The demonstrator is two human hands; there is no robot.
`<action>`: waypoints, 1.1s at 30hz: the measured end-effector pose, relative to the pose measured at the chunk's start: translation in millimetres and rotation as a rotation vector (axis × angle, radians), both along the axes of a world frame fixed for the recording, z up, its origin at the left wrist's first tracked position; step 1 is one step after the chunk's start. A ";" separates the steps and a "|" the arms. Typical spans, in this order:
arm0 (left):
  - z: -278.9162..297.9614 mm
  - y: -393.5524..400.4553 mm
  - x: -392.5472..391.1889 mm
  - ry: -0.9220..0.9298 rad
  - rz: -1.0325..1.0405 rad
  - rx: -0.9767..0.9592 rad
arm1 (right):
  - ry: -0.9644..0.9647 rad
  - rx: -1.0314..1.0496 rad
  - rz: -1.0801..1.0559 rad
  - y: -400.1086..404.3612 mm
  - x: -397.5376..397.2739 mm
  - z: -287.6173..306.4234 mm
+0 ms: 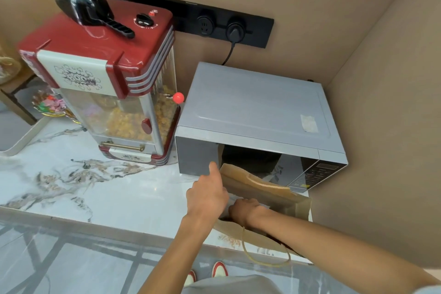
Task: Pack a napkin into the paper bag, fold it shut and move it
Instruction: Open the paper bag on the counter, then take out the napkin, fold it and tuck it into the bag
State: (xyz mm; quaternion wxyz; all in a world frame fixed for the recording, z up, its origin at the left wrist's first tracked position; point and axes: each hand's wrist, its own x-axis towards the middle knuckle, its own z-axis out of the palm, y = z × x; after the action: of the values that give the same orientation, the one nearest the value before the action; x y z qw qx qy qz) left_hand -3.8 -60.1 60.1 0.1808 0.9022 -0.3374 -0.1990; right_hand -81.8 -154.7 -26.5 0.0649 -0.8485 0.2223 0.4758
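A brown paper bag (267, 190) with twine handles stands open on the marble counter in front of the microwave. My right hand (245, 210) reaches down inside the bag's mouth, its fingers hidden. A bit of white, likely the napkin (235, 199), shows inside the bag between my hands. My left hand (210, 192) holds the bag's left rim, with the index finger pointing up along the edge.
A grey microwave (257, 107) stands right behind the bag against the corner walls. A red popcorn machine (114, 74) stands to its left, a black scoop on top. The marble counter (83, 181) stretches left; its front edge is close to me.
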 end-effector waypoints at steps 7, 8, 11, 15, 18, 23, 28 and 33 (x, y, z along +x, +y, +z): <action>-7.2 2.3 7.8 0.148 0.029 -0.083 | -0.272 0.169 -0.288 -22.2 -22.3 58.2; -6.7 2.4 7.8 0.169 0.028 -0.087 | -0.302 0.176 -0.310 -25.6 -25.7 65.6; -3.9 2.4 6.2 0.224 -0.002 -0.084 | -0.381 0.212 -0.361 -34.0 -38.1 89.2; -0.8 0.8 6.1 0.281 -0.064 -0.103 | -0.465 0.252 -0.383 -40.7 -58.7 121.3; -0.8 1.8 5.6 0.317 -0.109 -0.128 | -0.517 0.289 -0.420 -43.4 -75.5 147.9; 0.4 1.6 7.3 0.389 -0.114 -0.137 | -0.591 0.349 -0.557 -46.8 -106.3 192.7; 10.7 2.9 9.3 0.381 -0.160 -0.141 | -0.718 0.380 -0.740 -38.7 -131.9 230.3; 40.1 8.1 7.5 0.286 -0.180 -0.184 | -0.921 0.546 -0.900 -35.5 -151.3 250.4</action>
State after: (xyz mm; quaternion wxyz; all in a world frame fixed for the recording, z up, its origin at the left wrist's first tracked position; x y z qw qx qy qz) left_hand 3.7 -52.0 100.2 0.2903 0.8104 -0.4045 -0.3088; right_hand -233.1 -190.2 224.0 0.5540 -0.7427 0.3746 0.0335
